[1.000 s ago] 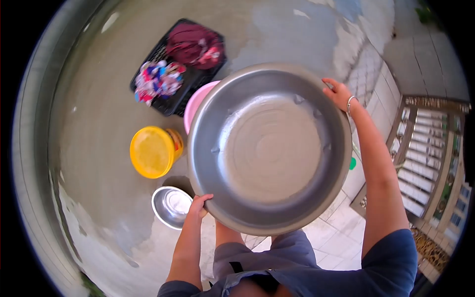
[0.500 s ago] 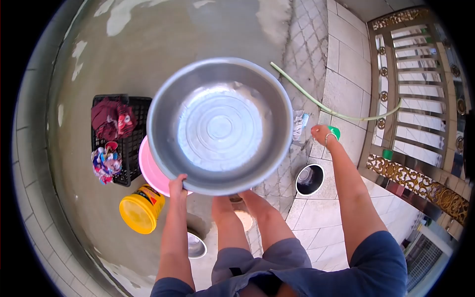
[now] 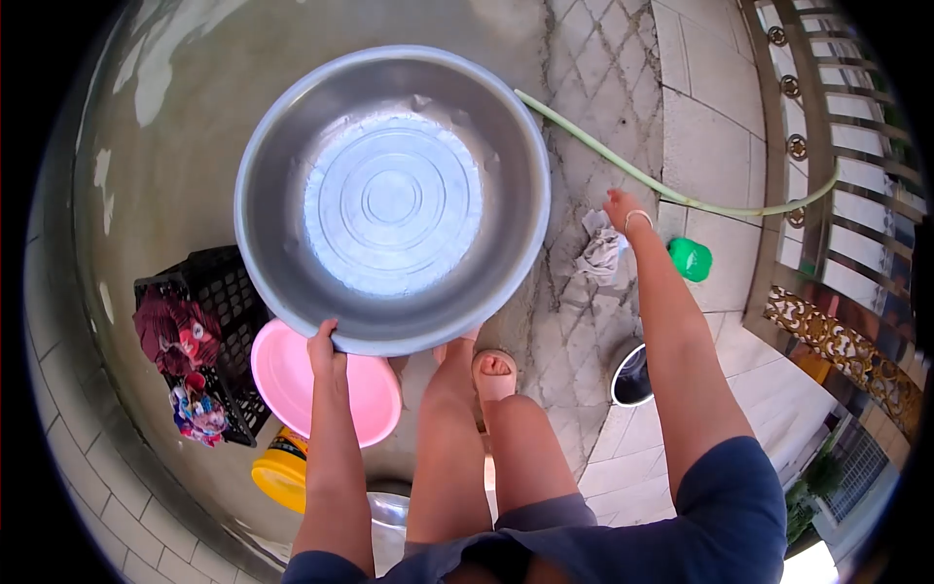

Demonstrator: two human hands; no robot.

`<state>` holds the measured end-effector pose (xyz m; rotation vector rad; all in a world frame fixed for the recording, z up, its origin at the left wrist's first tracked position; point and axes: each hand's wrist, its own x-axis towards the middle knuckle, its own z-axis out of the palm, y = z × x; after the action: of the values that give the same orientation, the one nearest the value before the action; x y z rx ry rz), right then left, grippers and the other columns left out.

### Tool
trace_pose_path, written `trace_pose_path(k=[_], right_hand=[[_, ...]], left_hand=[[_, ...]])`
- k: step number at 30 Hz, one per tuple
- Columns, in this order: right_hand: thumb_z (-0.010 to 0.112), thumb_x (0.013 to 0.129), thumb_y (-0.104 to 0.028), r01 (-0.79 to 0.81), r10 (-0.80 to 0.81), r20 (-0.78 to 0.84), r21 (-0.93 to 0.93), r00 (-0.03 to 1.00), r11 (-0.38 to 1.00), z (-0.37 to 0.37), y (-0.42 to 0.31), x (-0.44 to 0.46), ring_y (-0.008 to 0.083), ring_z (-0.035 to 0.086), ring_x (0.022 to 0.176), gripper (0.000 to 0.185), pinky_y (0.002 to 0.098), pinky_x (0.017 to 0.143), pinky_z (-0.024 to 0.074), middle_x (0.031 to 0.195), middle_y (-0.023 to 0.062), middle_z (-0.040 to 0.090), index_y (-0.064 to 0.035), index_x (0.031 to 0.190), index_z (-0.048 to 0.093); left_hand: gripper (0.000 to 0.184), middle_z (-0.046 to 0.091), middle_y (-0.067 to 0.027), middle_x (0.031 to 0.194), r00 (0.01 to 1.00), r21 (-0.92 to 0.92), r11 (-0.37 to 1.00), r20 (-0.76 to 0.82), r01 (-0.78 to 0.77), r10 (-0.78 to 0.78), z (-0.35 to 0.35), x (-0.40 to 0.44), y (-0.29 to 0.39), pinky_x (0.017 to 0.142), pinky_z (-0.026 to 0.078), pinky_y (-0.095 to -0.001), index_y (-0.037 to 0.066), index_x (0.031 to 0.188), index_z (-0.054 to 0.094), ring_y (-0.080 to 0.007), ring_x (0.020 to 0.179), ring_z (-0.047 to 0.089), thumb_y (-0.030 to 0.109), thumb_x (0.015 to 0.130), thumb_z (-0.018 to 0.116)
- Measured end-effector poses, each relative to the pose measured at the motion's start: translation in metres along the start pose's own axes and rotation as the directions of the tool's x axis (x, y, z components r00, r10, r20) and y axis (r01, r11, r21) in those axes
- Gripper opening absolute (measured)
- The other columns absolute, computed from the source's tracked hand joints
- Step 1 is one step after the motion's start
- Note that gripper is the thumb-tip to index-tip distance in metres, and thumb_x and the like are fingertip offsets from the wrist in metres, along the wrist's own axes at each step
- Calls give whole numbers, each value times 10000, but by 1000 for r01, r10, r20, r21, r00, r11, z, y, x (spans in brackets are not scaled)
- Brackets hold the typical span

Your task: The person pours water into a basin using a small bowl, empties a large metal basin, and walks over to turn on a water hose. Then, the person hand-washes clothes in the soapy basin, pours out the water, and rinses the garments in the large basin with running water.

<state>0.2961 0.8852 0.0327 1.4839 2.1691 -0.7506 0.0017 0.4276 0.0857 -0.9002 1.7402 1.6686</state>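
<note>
Left fingers (image 3: 328,327) clamp the metal basin (image 3: 393,199) by its rim, while right fingers (image 3: 613,199), loosely parted, hang apart from it.

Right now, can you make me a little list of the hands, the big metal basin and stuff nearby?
Left hand: gripping the metal basin by its rim
Right hand: off the basin, near a crumpled cloth
Pink basin: partly hidden by the left arm
Black crate: holds dark red cloth and patterned cloth
Hose: pale green, touching the basin or not is unclear

the basin (image 3: 393,200) is silver-grey and concentrically ringed, the tub (image 3: 372,397) pink
</note>
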Motion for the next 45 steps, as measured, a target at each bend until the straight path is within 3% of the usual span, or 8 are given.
trace_pose_path(k=[12, 14, 19, 21, 27, 31, 38, 45], right_hand=[[508, 764, -196, 41, -90, -264, -184, 960, 982, 58, 3, 145, 270, 425, 1080, 534, 394, 897, 339, 1278, 87, 312, -162, 1243, 276], [505, 769, -229, -198, 143, -212, -266, 967, 943, 34, -26, 122, 255, 494, 998, 428, 415, 823, 378, 1184, 75, 403, -197, 1171, 362], [481, 794, -254, -203, 70, -300, -441, 951, 874, 29, 1, 112, 264, 543, 888, 282, 409, 704, 429, 1030, 69, 487, -196, 1068, 452], [480, 797, -262, -197, 24, -639, -201, 769, 960, 1, 0, 84, 285, 549, 834, 271, 387, 652, 446, 984, 84, 506, -173, 1053, 468], [567, 739, -205, 393, -478, -479, -273, 736, 878, -35, -30, -23, 287, 540, 773, 322, 366, 629, 445, 949, 93, 519, -124, 1038, 480], [564, 735, -159, 354, -429, -351, -258, 832, 899, -18, -8, -35, 275, 538, 812, 334, 377, 649, 449, 992, 79, 513, -130, 1053, 467], [512, 748, -132, 81, -89, -364, -39, 927, 996, -15, 17, -75, 310, 491, 928, 379, 392, 734, 437, 1067, 118, 478, -154, 1115, 419], [392, 828, -335, -184, 175, 69, 163, 982, 969, -55, -1, -229, 349, 528, 828, 293, 408, 732, 416, 893, 167, 558, -105, 937, 538]], left_hand=[[430, 468, -128, 1027, 995, 206, 978, 90, 31, -50, 11, 53, -40, 869, 361, -329, -100, 1064, 397, -233, 962, 452, 6, 678, 555], [437, 468, -128, 1029, 995, 196, 978, 57, 75, -88, 11, 56, -50, 870, 359, -320, -106, 1068, 392, -233, 958, 454, 14, 683, 560], [435, 471, -134, 1032, 996, 211, 974, 23, 83, -90, 22, 43, -51, 868, 359, -314, -116, 1058, 402, -231, 964, 453, 27, 684, 574], [404, 487, -136, 1009, 993, 229, 968, 23, 107, -115, 23, 40, -55, 846, 375, -307, -129, 1025, 425, -229, 940, 472, 29, 687, 578], [268, 534, -115, 883, 985, 131, 981, 75, 146, -156, 90, 1, -84, 681, 440, -308, -100, 902, 498, -199, 781, 530, 51, 701, 591], [230, 547, -77, 771, 959, 227, 949, 127, 219, -252, 131, -5, -108, 494, 419, -269, -34, 846, 525, -138, 636, 513, 138, 724, 617], [222, 515, -43, 752, 950, 371, 890, 57, 265, -306, 106, -40, -99, 545, 490, -256, 14, 841, 519, -135, 643, 530, 191, 745, 611], [138, 529, -29, 630, 932, 803, 594, 179, 47, -316, 39, -92, -24, 440, 421, -232, 23, 748, 558, -110, 545, 503, 149, 722, 611]])
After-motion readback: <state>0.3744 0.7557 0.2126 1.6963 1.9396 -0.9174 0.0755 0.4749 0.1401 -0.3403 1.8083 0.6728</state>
